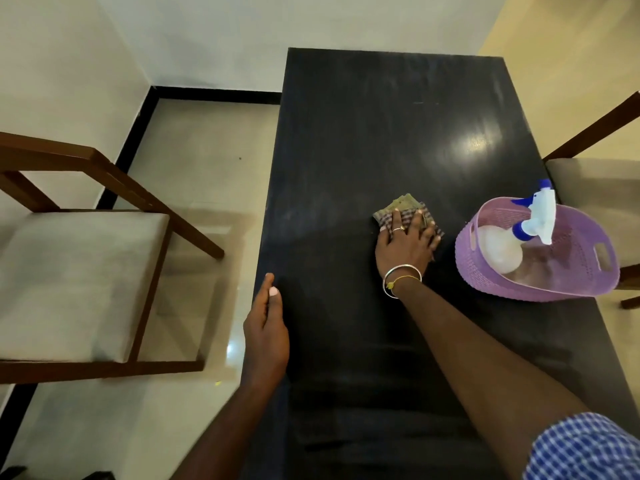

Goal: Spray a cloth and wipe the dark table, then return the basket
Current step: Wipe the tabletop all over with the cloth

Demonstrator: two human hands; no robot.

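Pressing down on the folded cloth (pixel 403 206) with my right hand (pixel 405 247), I have the fingers (pixel 417 224) spread flat over it, released rather than clenched, and the checked fabric shows past the fingertips on the far side. Cloth and hand sit on the dark tabletop (pixel 381 126) a little right of its middle line, nearer the right edge than the left. Just beside them, toward the right edge, stands the purple basket (pixel 485 275), parted from the cloth by a narrow strip of bare surface. Its outer wall reaches the right edge, and I cannot tell whether it overhangs. A spray bottle (pixel 502 249) lies tilted inside it, its white and blue head leaning over the far rim. My left hand (pixel 266 334) rests along the left edge of the tabletop, fingers straight and close together, holding nothing. Beyond the cloth the tabletop runs open to the far edge and both far corners, with a bright glare patch toward the far right. The near stretch between my two forearms is open as well. A wooden chair (pixel 76 278) with a pale seat stands on the floor off the left edge, well apart from it. A second chair (pixel 595 188) sits close against the right edge, just behind the basket. Two bangles (pixel 401 276) circle my right wrist, and a blue checked sleeve (pixel 585 448) shows at the near right of the view.
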